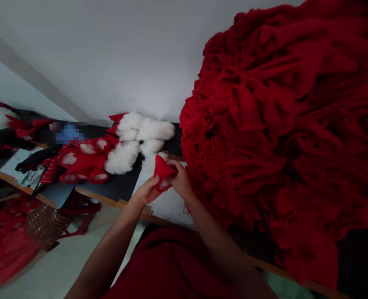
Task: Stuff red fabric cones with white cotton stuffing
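The small red cloth piece (163,171) is in the middle of the view, held up between both hands just above the edge of the table (115,192). It looks like a little cone or pocket of felt, with some white stuffing at its lower opening, though this part is small and hard to read. The left hand (146,192) pinches the lower side of the piece with thumb and fingers closed on it. The right hand (181,180) grips the other side, the fingers curled over the top edge.

To do this step well, I think the two hands should keep the opening turned toward the person, so the inside stays visible. The grip should be light, because felt folds easily and a hard pinch closes the pocket. One hand is better kept as a fixed holder while the other does the fine work.

Just behind the hands lies a heap of white stuffing (137,143), near enough to reach. Left of it are finished red pieces (84,160) with white tops. On the right a very big pile of red cloth (280,145) rises close to the right arm.
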`<state>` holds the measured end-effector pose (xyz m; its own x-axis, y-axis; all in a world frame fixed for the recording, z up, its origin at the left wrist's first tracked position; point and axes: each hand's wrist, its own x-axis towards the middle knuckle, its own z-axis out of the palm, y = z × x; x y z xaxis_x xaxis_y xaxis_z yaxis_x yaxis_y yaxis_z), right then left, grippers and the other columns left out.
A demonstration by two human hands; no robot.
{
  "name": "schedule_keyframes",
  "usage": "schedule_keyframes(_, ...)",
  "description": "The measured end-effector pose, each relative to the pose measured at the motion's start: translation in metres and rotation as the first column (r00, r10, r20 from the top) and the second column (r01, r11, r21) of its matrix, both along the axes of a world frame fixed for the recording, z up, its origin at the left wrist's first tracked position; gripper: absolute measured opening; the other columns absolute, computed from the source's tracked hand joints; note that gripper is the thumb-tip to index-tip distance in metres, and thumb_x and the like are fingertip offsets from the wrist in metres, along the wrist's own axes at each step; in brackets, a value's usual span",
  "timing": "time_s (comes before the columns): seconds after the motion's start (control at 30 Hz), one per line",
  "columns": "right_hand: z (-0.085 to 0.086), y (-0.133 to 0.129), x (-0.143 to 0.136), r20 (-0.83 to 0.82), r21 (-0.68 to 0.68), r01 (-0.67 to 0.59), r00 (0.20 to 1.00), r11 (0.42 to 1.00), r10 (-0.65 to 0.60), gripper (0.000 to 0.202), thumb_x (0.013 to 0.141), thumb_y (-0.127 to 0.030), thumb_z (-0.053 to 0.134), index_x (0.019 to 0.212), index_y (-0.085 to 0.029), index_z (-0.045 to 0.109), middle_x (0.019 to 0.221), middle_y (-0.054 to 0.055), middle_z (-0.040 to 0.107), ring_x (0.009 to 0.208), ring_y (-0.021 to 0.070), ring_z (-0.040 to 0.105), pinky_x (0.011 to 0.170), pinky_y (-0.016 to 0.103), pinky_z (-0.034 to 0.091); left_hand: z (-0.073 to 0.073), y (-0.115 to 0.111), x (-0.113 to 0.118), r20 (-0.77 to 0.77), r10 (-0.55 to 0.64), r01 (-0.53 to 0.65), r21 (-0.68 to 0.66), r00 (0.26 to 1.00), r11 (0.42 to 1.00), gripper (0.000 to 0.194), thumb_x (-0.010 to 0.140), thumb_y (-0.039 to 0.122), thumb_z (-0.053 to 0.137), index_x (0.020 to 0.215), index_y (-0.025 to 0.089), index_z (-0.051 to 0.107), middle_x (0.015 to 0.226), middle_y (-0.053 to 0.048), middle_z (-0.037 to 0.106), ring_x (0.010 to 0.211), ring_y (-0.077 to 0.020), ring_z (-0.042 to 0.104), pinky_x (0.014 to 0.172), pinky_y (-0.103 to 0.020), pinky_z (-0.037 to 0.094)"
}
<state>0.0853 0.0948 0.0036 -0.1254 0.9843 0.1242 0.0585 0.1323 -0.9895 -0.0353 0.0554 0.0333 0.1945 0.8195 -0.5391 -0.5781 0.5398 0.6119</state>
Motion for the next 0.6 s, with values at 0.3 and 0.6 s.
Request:
schedule_keyframes(0.3,-0.012,-0.01,-0.006,0.04,-0.01,0.125,0.991,0.992,-0.125,0.014,0.061,-0.021,0.058,0.071,-0.019,0.049,0.074,-0.001,0.052,0.071,0.0145,0.049,0.066,0.026,0.043,0.004,-0.009,0.005,-0.557,0.329,-0.148,0.345,0.762,0.927,0.025,0.061,0.01,0.068,0.084,0.017,0.061,0.077,0.0,0.06,0.067,-0.0104,0.052,0.063,-0.018,0.039)
schedule_keyframes(0.6,-0.014,-0.024,-0.007,0.117,0.017,0.089,0.989,0.996,-0.09,0.011,0.062,-0.015,0.049,0.071,-0.019,0.052,0.073,0.001,0.058,0.073,0.0163,0.053,0.07,0.028,0.043,-0.007,-0.009,-0.004,-0.828,0.287,0.0,0.327,0.482,0.945,0.024,0.06,-0.002,0.056,0.067,0.021,0.059,0.057,0.003,0.046,0.059,-0.0134,0.042,0.058,-0.019,0.031)
